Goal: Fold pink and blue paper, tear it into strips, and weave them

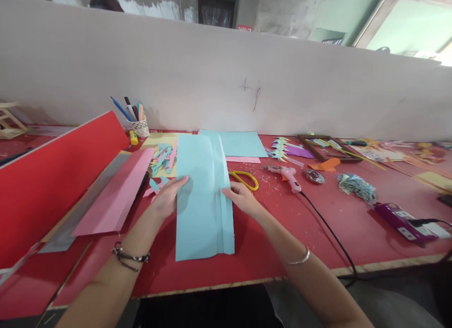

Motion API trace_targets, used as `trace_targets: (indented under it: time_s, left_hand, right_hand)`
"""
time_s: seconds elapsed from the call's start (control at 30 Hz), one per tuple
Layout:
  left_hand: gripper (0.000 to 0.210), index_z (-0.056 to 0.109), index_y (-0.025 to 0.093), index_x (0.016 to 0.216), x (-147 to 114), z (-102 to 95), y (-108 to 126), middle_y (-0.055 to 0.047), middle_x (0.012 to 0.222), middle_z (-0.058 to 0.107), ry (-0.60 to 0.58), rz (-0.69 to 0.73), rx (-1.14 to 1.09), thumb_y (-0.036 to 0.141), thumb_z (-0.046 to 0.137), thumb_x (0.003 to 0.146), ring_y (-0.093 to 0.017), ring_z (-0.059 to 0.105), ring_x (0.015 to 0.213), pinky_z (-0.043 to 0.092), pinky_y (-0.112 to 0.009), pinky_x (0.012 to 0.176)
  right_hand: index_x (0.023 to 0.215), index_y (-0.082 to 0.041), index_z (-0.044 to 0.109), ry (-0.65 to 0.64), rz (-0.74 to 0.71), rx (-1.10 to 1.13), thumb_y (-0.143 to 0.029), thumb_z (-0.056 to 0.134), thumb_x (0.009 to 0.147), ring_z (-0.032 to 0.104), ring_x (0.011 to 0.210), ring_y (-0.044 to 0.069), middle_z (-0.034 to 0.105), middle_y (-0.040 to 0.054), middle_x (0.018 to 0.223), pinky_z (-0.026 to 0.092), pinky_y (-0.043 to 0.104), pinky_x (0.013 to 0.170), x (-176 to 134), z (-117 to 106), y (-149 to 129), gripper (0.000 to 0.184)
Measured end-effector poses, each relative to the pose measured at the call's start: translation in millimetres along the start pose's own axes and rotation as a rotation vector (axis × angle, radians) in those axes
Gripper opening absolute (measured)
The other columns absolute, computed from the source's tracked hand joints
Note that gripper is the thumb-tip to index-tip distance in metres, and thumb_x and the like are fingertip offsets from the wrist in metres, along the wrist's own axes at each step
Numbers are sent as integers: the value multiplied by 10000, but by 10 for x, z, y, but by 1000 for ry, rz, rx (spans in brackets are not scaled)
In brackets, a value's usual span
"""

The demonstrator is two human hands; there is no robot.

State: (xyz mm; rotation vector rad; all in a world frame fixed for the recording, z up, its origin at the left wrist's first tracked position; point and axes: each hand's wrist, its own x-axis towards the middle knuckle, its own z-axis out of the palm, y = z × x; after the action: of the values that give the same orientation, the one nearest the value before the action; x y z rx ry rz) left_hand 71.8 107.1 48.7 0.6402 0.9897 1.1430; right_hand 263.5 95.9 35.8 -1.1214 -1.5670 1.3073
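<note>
Between my two hands I hold a light blue sheet of paper point(196, 201) above the red table, its long side running away from me. Creases run lengthwise along its right part. My left hand point(168, 196) grips the left edge, thumb on top and fingers hidden beneath. On the right edge my right hand point(242, 198) pinches the paper in the same way. Just past my right hand lie scissors with yellow handles point(252, 180), partly covered by the sheet. Another light blue sheet point(243, 142) lies flat behind, over pink paper point(243, 159).
Left are a pink sheet point(116, 191), a leaning red board point(60, 177), cut paper strips point(164, 156) and a pen cup point(140, 126). Right are a pink glue gun point(287, 175) with a black cord, a dark tray point(328, 149) and a purple power strip point(402, 220). A white partition point(212, 74) stands behind.
</note>
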Motion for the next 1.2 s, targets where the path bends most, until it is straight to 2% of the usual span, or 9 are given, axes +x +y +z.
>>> trace_targets:
  time_s: [0.3,0.57,0.73,0.83,0.93,1.0,1.07,1.13,1.2]
  left_hand:
    - [243,609,129,597,-54,83,5,-32,522,638,-30,-59,17,81,445,770,-129,604,466,492,-200,464]
    - [150,624,132,623,-20,27,-42,-36,569,657,-96,-77,76,203,543,728,-136,602,485,484,-213,493]
    - [85,620,159,656,16,4,-56,-26,641,678,-152,-68,146,240,602,677,-157,633,602,478,-213,534]
    - [158,623,180,751,19,-11,-118,-22,755,694,-219,-64,193,316,625,671,-164,632,771,480,-222,662]
    - [298,629,170,803,0,-20,-189,-46,858,691,-371,-82,245,391,677,609,-181,607,871,440,-283,820]
    - [381,646,150,768,-27,-16,-199,-70,854,690,-525,-113,282,433,722,525,-206,608,856,424,-331,849]
    - [461,667,137,741,-58,-6,-163,-85,832,692,-687,-160,314,474,749,438,-233,616,816,433,-366,828]
    - [512,688,128,736,-82,5,-101,-106,838,689,-887,-210,359,498,758,388,-262,615,806,438,-386,811]
    - [495,701,137,747,-91,11,-55,-119,862,683,-1102,-212,411,509,744,424,-272,604,830,431,-380,818]
  right_hand:
    - [716,-169,580,14,70,58,-408,611,612,543,678,156,584,10,727,427,309,644,-17,17,-17,263]
    - [725,-165,594,61,145,76,-388,625,608,559,686,143,604,5,750,435,305,666,-24,26,-18,253]
    - [665,-163,600,119,143,55,-370,643,583,565,660,150,614,-9,684,438,296,640,-2,4,-27,227]
    - [667,-172,600,275,107,199,-378,671,528,575,634,157,624,-17,645,453,287,608,0,-99,-104,259]
    - [705,-202,587,519,31,432,-377,692,481,586,634,161,641,-26,658,473,284,607,-26,-266,-189,304]
    - [734,-216,580,607,-18,538,-390,689,481,595,665,169,652,-23,689,482,294,636,-55,-364,-224,326]
    - [712,-224,572,533,-39,578,-430,679,487,585,625,164,638,-20,647,477,299,615,-79,-416,-236,323]
    - [611,-232,540,353,-96,599,-472,681,471,521,488,127,563,-41,509,447,276,527,-87,-415,-234,312]
    - [498,-229,478,167,-173,619,-495,698,435,403,369,79,443,-70,394,376,235,431,-80,-372,-224,351]
